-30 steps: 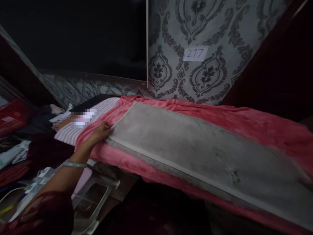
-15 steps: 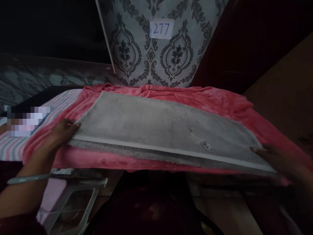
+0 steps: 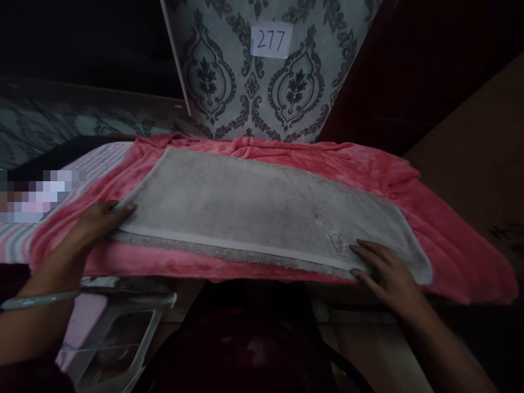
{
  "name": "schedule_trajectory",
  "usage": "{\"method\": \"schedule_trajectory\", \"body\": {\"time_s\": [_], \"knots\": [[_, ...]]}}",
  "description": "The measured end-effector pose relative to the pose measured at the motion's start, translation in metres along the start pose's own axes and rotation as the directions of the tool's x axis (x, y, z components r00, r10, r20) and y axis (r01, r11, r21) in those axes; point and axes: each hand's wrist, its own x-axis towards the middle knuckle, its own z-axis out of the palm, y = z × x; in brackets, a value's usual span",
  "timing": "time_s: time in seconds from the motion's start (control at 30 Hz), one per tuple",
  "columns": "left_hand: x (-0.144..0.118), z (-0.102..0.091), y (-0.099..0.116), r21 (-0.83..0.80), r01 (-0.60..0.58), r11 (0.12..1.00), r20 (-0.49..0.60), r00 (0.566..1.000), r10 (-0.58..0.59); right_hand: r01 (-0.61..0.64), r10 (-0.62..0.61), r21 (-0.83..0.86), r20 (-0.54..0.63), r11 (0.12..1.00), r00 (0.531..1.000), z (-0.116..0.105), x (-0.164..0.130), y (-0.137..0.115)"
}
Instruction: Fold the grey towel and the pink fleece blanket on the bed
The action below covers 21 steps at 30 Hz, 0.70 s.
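A grey towel, folded lengthwise with a pale band along its near edge, lies flat on a pink fleece blanket. My left hand grips the towel's left end, with a bangle on that wrist. Over at the near right corner of the towel, my right hand lies flat with its fingers spread. Neither end is lifted off the blanket.
Patterned wallpaper with a paper label reading 277 rises behind the blanket. A striped cloth lies at the left. A clear plastic stool or bin stands below my left arm. Dark furniture fills the right side.
The view swung right from the towel's left end. My right hand came into view at the towel's right end and moved left onto its near corner. My left hand stayed put.
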Motion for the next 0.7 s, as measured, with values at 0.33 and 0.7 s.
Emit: {"method": "schedule_trajectory", "body": {"time_s": [0.33, 0.7], "knots": [[-0.007, -0.007, 0.003, -0.256, 0.109, 0.960, 0.119, 0.990, -0.080, 0.076, -0.079, -0.045, -0.063, 0.996, 0.995, 0.013, -0.008, -0.005], [-0.003, -0.009, 0.002, -0.267, 0.072, 0.961, 0.127, 0.991, -0.039, 0.149, -0.147, -0.012, -0.225, 0.989, 0.963, 0.032, -0.004, -0.028]]}}
